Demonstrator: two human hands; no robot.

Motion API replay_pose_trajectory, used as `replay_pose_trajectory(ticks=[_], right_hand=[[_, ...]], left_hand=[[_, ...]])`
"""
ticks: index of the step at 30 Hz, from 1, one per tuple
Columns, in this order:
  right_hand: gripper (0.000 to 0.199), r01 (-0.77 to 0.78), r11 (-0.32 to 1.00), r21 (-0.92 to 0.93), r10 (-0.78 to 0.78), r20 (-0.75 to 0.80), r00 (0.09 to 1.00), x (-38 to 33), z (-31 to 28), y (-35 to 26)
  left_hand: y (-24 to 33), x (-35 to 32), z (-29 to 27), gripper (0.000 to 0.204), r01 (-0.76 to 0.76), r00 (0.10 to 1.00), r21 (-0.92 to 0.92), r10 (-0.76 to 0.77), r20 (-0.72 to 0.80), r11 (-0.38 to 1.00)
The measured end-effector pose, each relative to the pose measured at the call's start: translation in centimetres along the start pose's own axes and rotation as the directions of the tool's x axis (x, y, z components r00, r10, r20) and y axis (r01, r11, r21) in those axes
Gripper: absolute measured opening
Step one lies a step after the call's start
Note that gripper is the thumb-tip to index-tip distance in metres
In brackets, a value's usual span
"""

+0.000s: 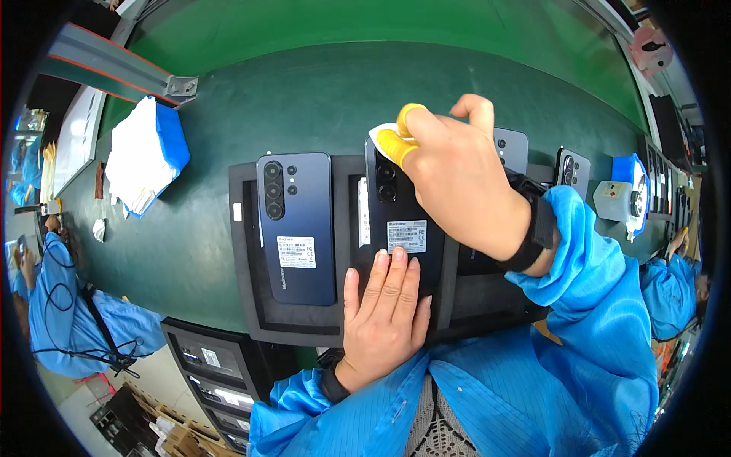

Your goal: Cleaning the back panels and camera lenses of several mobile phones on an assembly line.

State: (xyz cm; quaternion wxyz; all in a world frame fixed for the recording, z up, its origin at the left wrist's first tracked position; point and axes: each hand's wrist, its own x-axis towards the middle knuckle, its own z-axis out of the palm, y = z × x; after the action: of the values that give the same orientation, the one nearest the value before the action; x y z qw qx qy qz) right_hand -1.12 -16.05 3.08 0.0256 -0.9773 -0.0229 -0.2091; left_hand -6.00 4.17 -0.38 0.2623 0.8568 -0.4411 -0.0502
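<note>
While the left hand (386, 308) is lying flat with fingers stretched out on the lower end of the middle phone (403, 228), the right hand (457, 179) is pinching a white cloth (381, 134) against that phone's top. It is sitting in a black tray (244, 259) beside a dark blue phone (297, 227).

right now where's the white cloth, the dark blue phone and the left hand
white cloth (378, 134), head view, its bare left corner
dark blue phone (304, 209), head view, middle of its back
left hand (387, 308), head view, back of the hand
</note>
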Motion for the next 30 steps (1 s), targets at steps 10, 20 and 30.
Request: replay_pose_trajectory(ticks=[10,20,30], right_hand=[[0.028,-0.128,0.984,0.122,0.109,0.147,0.983,0.3,-0.8,-0.2],[0.034,-0.126,0.981,0.146,0.105,0.146,0.984,0.3,-0.6,-0.2],[0.032,-0.315,0.932,0.180,0.268,0.246,0.932,-0.1,-1.8,0.3]], left_hand=[[-0.1,0.1,-0.2,0.050,0.010,1.000,-0.022,-0.010,-0.027,1.000],[-0.1,0.0,0.1,0.051,0.019,1.000,-0.029,-0.020,-0.022,0.999],[0.0,0.1,0.1,0.052,0.012,1.000,-0.013,-0.012,-0.005,1.000]])
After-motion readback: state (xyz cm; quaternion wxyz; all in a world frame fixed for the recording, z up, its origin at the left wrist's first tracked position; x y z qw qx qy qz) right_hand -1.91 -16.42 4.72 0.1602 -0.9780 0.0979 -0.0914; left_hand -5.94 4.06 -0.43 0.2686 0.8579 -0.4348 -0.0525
